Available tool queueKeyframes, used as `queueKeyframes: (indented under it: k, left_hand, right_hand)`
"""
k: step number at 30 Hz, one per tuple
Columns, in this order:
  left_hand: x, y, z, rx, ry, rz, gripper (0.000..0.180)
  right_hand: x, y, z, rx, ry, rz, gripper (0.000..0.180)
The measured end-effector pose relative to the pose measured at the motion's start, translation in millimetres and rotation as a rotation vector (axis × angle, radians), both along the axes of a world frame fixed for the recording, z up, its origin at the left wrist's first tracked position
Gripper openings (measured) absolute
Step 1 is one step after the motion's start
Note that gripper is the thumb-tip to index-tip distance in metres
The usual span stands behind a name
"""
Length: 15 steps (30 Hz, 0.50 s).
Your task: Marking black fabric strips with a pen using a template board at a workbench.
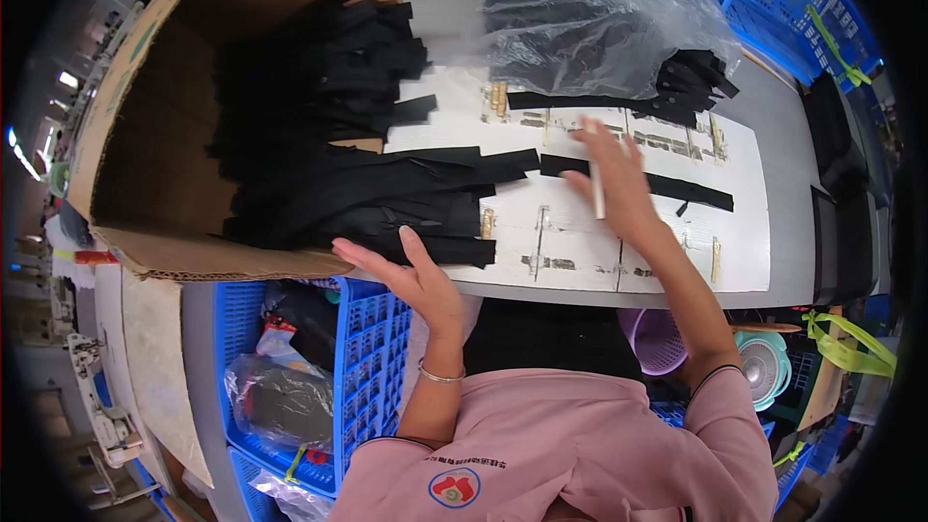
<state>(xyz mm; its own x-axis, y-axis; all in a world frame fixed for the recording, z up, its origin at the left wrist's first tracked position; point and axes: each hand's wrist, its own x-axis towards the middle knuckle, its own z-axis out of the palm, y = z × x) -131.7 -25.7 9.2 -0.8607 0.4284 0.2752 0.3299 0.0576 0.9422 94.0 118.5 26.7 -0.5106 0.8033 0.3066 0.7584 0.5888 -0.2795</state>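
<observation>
My right hand (pixel 619 188), slightly blurred, has a thin white pen-like stick (pixel 597 184) in its fingers. Beneath and beside that hand, a black zipper strip (pixel 691 193) with a small dangling pull lies across a white board (pixel 580 266) with dark marks and tan tape pieces. My left hand (pixel 416 280) is open, its fingers spread at the near edge of a heap of black zipper strips (pixel 367 193). That heap spills from an open cardboard box (pixel 145 135) onto the board. Whether the left fingertips touch the strips, I cannot tell.
Clear plastic (pixel 580 19) covers a dark pile at the back, with more black strips (pixel 696 82) beside it. Blue crates stand at the back right (pixel 793 0) and below the table on the left (pixel 372 358). A purple basket (pixel 652 340) sits below the near edge.
</observation>
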Motion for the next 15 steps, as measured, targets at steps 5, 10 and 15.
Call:
queueKeyframes:
  k: [5,10,15]
  left_hand:
    - [-3,10,-3,-0.154,0.118,-0.002,0.079]
    - [-23,22,-6,-0.135,0.078,-0.051,0.078]
    - [-8,8,-4,-0.130,0.238,-0.038,0.074]
  right_hand:
    - [53,26,-30,-0.033,0.104,-0.019,0.047]
    - [24,52,-23,0.198,0.122,-0.133,0.037]
    - [-28,20,-7,0.155,0.263,0.232,0.033]
